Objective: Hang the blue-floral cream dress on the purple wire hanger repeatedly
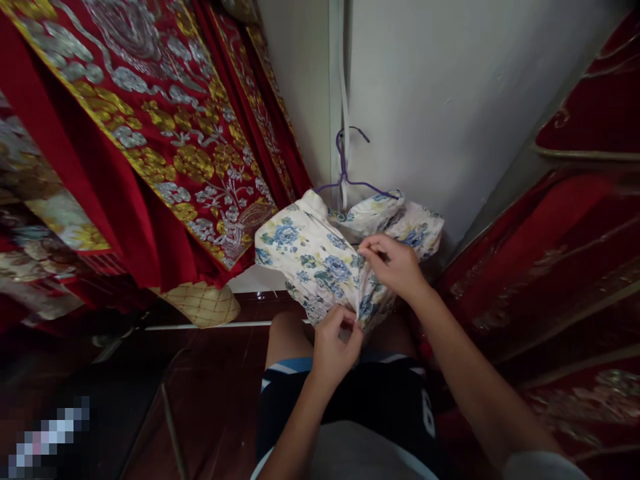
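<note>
A white short-sleeved shirt (320, 257) with blue and yellow flowers hangs in front of me on a purple hanger (344, 179). My right hand (393, 263) pinches the front edge of the shirt just below the neck opening. Lower on the same edge, my left hand (337, 337) is closed with thumb and fingertips on the cloth. Between the two hands the front edge runs nearly straight down. Any buttons or zip there are too small to make out. The bottom of the shirt is hidden behind my left hand and legs.
Red cloth with gold and silver embroidery (200, 160) hangs at the left. Red upholstered-looking pieces with pale trim (565, 227) stand close on the right. Behind the hanger, a white cord (344, 93) runs down the pale wall (425, 87). A dark chair-like frame (170, 413) is at lower left.
</note>
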The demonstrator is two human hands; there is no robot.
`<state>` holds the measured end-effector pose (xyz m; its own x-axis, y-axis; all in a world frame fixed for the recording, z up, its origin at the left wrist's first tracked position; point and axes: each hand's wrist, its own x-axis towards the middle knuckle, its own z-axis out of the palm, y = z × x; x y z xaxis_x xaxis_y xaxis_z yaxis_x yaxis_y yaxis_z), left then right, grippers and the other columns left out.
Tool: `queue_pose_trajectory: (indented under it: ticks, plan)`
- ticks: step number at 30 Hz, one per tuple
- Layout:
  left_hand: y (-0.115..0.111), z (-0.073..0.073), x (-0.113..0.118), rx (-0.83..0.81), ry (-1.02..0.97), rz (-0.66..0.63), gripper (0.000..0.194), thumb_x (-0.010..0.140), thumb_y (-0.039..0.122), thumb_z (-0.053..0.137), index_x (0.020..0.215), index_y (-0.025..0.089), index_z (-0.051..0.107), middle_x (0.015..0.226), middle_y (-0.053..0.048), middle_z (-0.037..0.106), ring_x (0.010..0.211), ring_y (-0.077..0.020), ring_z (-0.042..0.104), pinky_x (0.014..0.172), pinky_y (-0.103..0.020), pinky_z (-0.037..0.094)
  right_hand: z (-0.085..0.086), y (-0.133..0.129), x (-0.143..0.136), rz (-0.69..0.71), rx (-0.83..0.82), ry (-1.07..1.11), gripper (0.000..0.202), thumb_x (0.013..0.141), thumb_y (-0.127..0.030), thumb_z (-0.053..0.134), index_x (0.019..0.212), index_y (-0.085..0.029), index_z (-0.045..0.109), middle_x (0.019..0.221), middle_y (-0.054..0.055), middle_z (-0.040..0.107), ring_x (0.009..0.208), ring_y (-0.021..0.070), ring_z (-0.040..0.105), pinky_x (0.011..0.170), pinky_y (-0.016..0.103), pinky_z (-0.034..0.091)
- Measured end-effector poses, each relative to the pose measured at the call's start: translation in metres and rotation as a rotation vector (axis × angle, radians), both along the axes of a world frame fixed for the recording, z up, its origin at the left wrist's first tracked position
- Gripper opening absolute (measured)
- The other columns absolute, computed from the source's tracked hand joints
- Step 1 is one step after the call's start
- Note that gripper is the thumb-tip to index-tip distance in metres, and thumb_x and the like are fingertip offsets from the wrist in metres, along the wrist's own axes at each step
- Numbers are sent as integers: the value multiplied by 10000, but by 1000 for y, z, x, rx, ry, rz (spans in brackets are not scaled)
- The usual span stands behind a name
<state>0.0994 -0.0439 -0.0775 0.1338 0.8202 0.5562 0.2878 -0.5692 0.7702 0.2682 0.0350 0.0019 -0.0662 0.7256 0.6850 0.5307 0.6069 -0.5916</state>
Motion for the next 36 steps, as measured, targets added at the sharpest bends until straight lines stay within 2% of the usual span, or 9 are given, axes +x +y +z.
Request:
queue_pose_trajectory:
  ticks: [7,12,15,21,23,26,28,32,36]
  plan:
    - [-5,-10,5,-12,16,11,131,834,119,559,724,182,526,712,-4,559,670,-132,556,634,-240,433,50,56,-9,-18,197,22,85,905,-262,559,926,-197,611,602,-47,523,545,113,461,588,243,361]
    - [-4,-15,1,-29,48,-57,122,891,162,565,771,176,578,758,-25,613,714,-144,589,664,-253,460,61,51,-13,-2,220,-13,93,929,-280,548,934,-203,600,584,-52,490,535,110,437,586,246,356]
    - [15,11,-9,69,35,-90,64,916,198,587,907,178,648,835,-42,655,778,-151,613,715,-265,486,57,37,-14,0,218,-23,98,929,-284,550,938,-202,603,608,-49,509,548,106,448,596,242,362]
    - [73,119,-18,359,29,56,340,987,285,507,1311,220,587,982,-58,676,763,-143,589,714,-281,484,62,18,-6,-1,233,-7,93,921,-274,561,943,-208,623,639,-41,549,578,110,480,623,244,387]
    - [87,144,-14,402,136,26,288,992,309,497,1222,205,636,919,-48,668,765,-154,586,718,-286,474,64,15,-3,-9,235,-2,96,921,-275,560,941,-209,627,623,-44,543,564,111,476,621,246,392]
    - [98,162,-8,481,276,40,218,990,298,498,968,168,672,873,-52,622,800,-171,573,747,-297,459,57,14,-1,-25,254,-38,99,918,-276,564,937,-210,635,629,-35,565,568,117,498,616,247,397]
    - [99,170,-7,527,306,92,226,997,268,473,903,153,642,890,-64,592,844,-182,567,781,-307,452,46,17,-2,-40,276,-81,95,916,-265,560,926,-215,640,646,-22,590,583,124,519,611,249,398]
    - [99,182,-16,526,437,66,197,991,272,483,1001,148,636,989,-81,595,864,-188,572,802,-313,451,30,21,-7,-52,298,-37,109,930,-240,527,927,-216,633,658,-11,605,597,130,541,605,251,398]
    - [106,184,-24,489,610,-92,173,968,264,519,999,166,659,931,-57,619,811,-181,579,745,-294,450,35,20,-10,-55,293,14,119,942,-278,535,954,-214,635,679,-9,620,635,134,575,627,250,419]
